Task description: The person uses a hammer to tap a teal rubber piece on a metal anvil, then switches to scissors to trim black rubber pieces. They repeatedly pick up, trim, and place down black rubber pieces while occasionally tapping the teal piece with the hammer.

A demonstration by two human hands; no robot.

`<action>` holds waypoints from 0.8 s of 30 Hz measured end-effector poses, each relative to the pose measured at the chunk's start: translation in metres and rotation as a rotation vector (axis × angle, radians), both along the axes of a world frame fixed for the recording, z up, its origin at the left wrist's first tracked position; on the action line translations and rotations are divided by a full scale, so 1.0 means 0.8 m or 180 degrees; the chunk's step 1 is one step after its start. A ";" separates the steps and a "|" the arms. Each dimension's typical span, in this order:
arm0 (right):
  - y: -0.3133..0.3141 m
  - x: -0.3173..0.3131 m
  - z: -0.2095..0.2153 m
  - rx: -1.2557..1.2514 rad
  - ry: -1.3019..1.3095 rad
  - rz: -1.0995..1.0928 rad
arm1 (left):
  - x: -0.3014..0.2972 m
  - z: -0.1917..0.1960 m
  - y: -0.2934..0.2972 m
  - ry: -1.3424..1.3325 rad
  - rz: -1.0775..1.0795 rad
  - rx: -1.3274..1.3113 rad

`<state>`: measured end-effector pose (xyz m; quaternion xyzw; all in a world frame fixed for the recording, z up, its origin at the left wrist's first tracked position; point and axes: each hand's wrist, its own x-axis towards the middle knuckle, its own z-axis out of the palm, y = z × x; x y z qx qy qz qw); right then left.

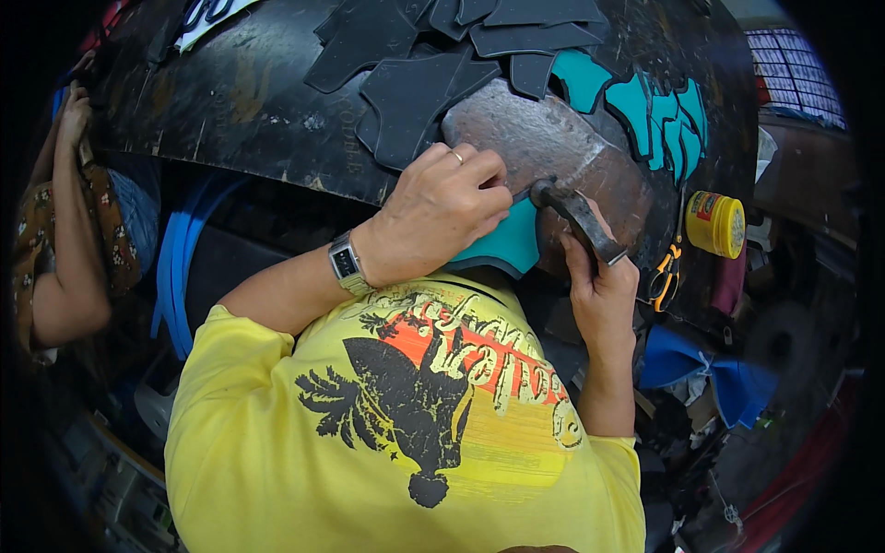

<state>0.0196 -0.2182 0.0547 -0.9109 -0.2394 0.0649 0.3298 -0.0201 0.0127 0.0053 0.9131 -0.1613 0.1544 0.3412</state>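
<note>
on my remote feed, the right hand (606, 288) has fingers wrapped round a hammer (584, 224); the left hand (444, 210) bunches its fingers over a teal piece (513, 240) at the slab (525, 134); pinch: i cannot tell.

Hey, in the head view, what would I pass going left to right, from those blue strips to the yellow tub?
Blue strips, wristwatch, left hand, hammer, orange-handled scissors, yellow tub.
</note>
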 end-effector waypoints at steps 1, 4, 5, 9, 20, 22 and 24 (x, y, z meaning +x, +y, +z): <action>-0.001 0.001 0.001 -0.0014 0.0001 0.0006 | 0.001 0.000 0.000 -0.0009 -0.0018 0.0044; -0.001 0.001 0.005 0.0110 -0.0096 0.0006 | 0.001 0.002 0.000 0.0006 -0.0045 0.0119; 0.000 0.000 0.006 0.0169 -0.0131 -0.0013 | 0.001 0.002 0.000 0.0023 -0.0048 0.0133; 0.006 -0.004 0.004 0.0335 -0.0393 0.0108 | 0.001 0.003 0.000 0.0037 -0.0009 0.0113; 0.007 0.004 0.002 -0.0314 -0.0484 0.0466 | -0.024 -0.006 -0.004 -0.0197 -0.0482 -0.0231; 0.007 0.004 0.002 -0.0226 -0.0339 0.0419 | -0.032 -0.009 -0.008 -0.0113 -0.0553 -0.0243; 0.005 0.006 0.004 -0.0288 -0.0166 0.0364 | -0.033 -0.013 -0.009 -0.0065 -0.0533 -0.0304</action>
